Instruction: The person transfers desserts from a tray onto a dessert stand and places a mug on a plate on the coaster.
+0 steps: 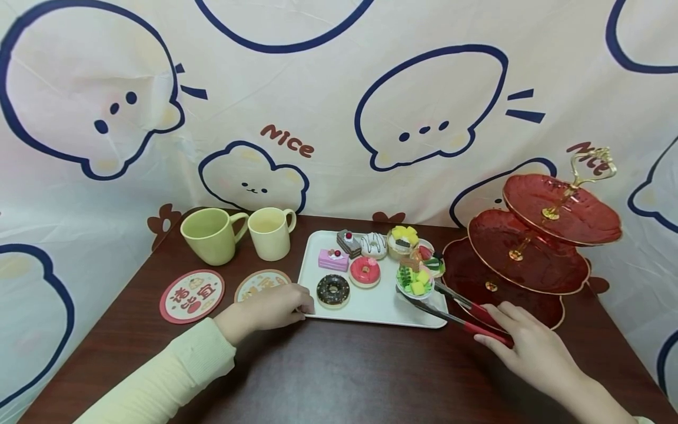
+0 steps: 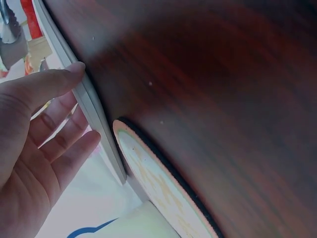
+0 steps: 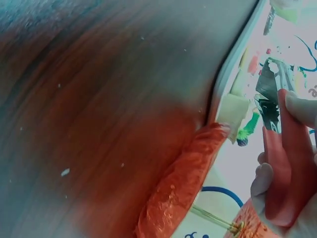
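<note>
My left hand (image 1: 275, 307) holds the front left corner of a white tray (image 1: 376, 312), its thumb and fingertips at the rim. In my right hand (image 1: 529, 347) are tongs with red handles (image 1: 486, 331) and dark metal arms, spread apart. Their tips lie on either side of a small white cup topped with green and yellow pieces (image 1: 415, 281), at the tray's right end. Nearby on the tray are a yellow-topped tart (image 1: 402, 241), a pink donut (image 1: 365, 271), a chocolate donut (image 1: 333, 291), a white donut (image 1: 374, 245) and two cake slices (image 1: 333, 259).
A red three-tier stand (image 1: 529, 253) with gold edges rises at the right, close to the tray. Two pale green mugs (image 1: 212, 238) stand at the back left. In front of them lie two round coasters (image 1: 192, 296), one partly behind my left hand. A printed cloth hangs behind the table.
</note>
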Demonstrator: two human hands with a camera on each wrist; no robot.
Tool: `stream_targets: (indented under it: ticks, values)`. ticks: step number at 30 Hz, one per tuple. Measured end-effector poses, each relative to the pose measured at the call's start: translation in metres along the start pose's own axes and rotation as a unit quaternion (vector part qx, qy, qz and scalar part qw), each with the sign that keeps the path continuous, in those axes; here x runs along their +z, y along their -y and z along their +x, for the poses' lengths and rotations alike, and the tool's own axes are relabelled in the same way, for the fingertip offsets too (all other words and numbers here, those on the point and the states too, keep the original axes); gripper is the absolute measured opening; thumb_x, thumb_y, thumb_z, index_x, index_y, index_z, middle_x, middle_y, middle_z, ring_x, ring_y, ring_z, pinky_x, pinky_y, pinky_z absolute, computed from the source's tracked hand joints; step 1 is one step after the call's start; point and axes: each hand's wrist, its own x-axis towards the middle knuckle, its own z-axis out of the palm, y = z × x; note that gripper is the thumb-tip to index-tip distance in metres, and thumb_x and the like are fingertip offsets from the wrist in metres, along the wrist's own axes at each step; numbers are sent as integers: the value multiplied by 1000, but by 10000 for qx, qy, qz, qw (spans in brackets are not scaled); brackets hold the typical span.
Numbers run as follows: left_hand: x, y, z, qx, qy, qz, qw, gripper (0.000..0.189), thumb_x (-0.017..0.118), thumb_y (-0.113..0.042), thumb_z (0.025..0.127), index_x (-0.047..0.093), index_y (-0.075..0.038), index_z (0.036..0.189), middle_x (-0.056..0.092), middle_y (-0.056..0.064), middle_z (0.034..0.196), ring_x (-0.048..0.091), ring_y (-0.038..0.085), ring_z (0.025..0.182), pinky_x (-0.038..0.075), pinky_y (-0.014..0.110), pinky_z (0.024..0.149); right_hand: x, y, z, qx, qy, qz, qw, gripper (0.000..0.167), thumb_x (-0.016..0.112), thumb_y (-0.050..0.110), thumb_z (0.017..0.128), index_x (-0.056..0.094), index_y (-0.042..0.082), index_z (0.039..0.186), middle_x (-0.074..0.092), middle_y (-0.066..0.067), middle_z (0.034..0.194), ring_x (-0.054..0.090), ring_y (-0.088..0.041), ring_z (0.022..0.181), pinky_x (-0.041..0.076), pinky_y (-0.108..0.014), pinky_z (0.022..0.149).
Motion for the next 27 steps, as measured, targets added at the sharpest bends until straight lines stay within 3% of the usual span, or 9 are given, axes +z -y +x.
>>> stream_targets:
  ticks: [4,11,14,19,25,27]
  values:
    - [0,-2,0,-5,-4,39,10000,20,75,8,81,70,-11,83,59,-5,78,56,7,75,49,24,68,-5,-3,-4,230,67,-13,9997,61,91,30,73,71,-4,119,66,-26,113,64,-44,101,56,-62,73]
    - [0,-5,-2,6,-25,174,9998,18,74,8,83,73,-8,89,63,-2,83,61,10,80,53,26,72,-12,-11,-14,417,23,-112,9991,63,91,32,73,71,-7,118,65,-26,110,64,-42,94,55,-62,69]
    - [-1,-7,-5,33,-74,266,9996,18,73,9,83,75,-7,91,64,-1,85,63,10,82,54,26,74,-14,-12,-19,600,158,-142,9980,64,90,33,74,70,-7,119,64,-28,112,63,-44,96,54,-64,72]
    - [0,-7,-7,210,-142,350,9991,18,72,10,83,75,-6,91,66,0,87,63,11,84,54,27,76,-19,-16,-28,871,347,-154,9955,64,90,34,76,69,-8,120,64,-22,105,61,-37,88,56,-61,70]
    - [1,-4,-5,240,-191,414,9987,18,73,10,82,75,-5,91,65,0,87,63,11,84,54,26,76,-24,-22,-32,1359,568,-334,9885,70,87,36,79,65,-13,123,59,-35,116,57,-54,105,50,-70,81]
    - [1,-4,-5,209,-193,392,9988,18,73,10,82,75,-6,91,65,0,86,63,11,83,54,26,75,-25,-25,-32,1438,584,-372,9872,70,87,36,79,64,-14,123,58,-37,117,57,-55,104,49,-71,81]
